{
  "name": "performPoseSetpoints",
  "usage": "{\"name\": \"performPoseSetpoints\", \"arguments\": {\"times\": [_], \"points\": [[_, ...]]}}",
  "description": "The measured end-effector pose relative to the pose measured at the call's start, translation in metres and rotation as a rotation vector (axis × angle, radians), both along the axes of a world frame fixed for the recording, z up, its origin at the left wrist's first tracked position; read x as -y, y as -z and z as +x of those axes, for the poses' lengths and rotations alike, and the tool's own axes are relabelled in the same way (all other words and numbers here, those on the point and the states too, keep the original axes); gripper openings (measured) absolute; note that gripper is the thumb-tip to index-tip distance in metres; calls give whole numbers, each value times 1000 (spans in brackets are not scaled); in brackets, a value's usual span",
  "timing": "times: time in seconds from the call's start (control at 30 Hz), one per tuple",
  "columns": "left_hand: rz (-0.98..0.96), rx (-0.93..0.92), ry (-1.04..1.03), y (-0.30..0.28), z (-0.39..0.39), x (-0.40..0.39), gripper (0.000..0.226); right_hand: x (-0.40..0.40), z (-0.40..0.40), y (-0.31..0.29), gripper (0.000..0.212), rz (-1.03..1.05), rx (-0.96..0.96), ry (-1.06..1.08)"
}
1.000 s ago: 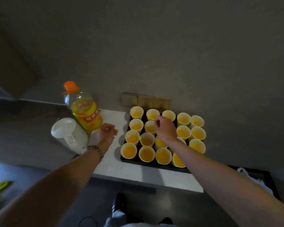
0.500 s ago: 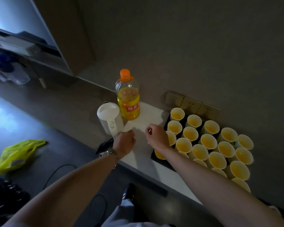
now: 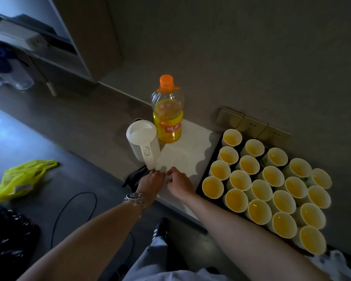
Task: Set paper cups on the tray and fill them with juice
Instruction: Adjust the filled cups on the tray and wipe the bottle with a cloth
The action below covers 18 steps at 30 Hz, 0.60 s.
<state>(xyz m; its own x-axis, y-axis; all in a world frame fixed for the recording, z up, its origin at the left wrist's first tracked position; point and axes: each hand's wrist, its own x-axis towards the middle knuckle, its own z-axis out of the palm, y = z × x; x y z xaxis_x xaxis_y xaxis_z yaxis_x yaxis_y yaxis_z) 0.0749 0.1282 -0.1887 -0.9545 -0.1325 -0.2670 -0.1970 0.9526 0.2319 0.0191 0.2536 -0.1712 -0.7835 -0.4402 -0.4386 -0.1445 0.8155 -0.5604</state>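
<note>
Several white paper cups (image 3: pixel 260 190) holding orange juice stand packed together on a black tray (image 3: pixel 211 161) at the right of a white counter (image 3: pixel 187 155). A capped juice bottle (image 3: pixel 168 116), partly full, stands upright at the counter's back left. My left hand (image 3: pixel 152 182) and my right hand (image 3: pixel 179 184) hover side by side over the counter's front edge, left of the tray, fingers loosely curled and holding nothing. Their fingertips almost meet.
A white electric kettle (image 3: pixel 143 144) stands in front of the bottle, close to my left hand. Wall sockets (image 3: pixel 251 124) sit behind the tray. On the floor lie a yellow plastic bag (image 3: pixel 22 179), a black bag (image 3: pixel 6 238) and a cable (image 3: pixel 73 201).
My right hand has drawn back off the cups to the counter's front edge beside my left hand. The view has swung left, so the tray now sits at the right.
</note>
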Motion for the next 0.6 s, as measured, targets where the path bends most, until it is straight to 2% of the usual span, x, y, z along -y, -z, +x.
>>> {"name": "performPoseSetpoints", "arguments": {"times": [0.1,0.23,0.37,0.5,0.6], "points": [[-12,42,57,1,-3,4,28,6,2,6,23,12,64,55],[98,-103,161,4,4,10,24,11,4,13,21,33,18,-8],[231,-137,236,-8,0,10,27,11,-1,15,42,-43,-15,-29],[252,-169,337,-33,-9,7,30,8,-12,2,23,-93,-27,-60],[294,-194,310,-52,-22,9,25,0,-25,-6,25,-118,30,-64]]}}
